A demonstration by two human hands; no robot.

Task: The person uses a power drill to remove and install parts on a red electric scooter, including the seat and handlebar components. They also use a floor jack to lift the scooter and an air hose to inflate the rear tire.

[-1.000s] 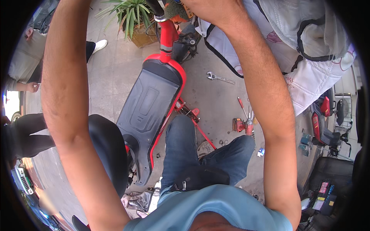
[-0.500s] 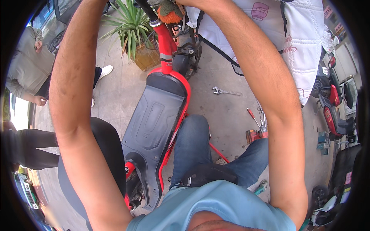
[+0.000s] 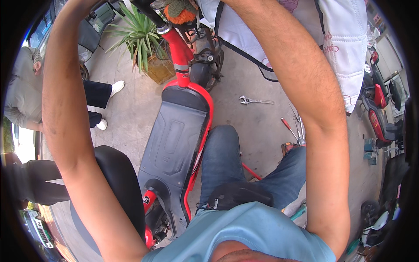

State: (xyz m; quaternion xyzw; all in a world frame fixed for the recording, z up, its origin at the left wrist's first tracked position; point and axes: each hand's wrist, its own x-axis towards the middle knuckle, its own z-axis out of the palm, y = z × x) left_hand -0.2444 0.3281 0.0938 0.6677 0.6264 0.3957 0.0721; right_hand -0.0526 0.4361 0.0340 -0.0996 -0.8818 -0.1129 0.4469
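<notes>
My two forearms (image 3: 65, 109) (image 3: 283, 56) reach up past the top edge, with both hands cut off from sight. Between them stands a red scooter with a dark grey deck (image 3: 174, 131), its red steering column (image 3: 179, 52) and black stem (image 3: 150, 13) running up near my arms. A fuzzy orange-and-olive item (image 3: 179, 13) is beside the stem. A white quilted cover with black trim (image 3: 342, 56) hangs behind my right forearm. On the floor are an adjustable wrench (image 3: 256, 101), a red-handled screwdriver (image 3: 288, 125) and a red tool (image 3: 286, 148), partly hidden by my knee.
A potted spiky plant (image 3: 159, 70) stands beyond the scooter. At left, a person in grey (image 3: 24, 87) stands near a black seat (image 3: 113, 183); parked vehicles (image 3: 39, 227) show lower left. Another red-and-black scooter (image 3: 377, 122) is at right.
My left forearm has shifted slightly left and my right hand has left the frame. The scooter and plant appear lower in view, and the white cover hangs differently behind my right arm.
</notes>
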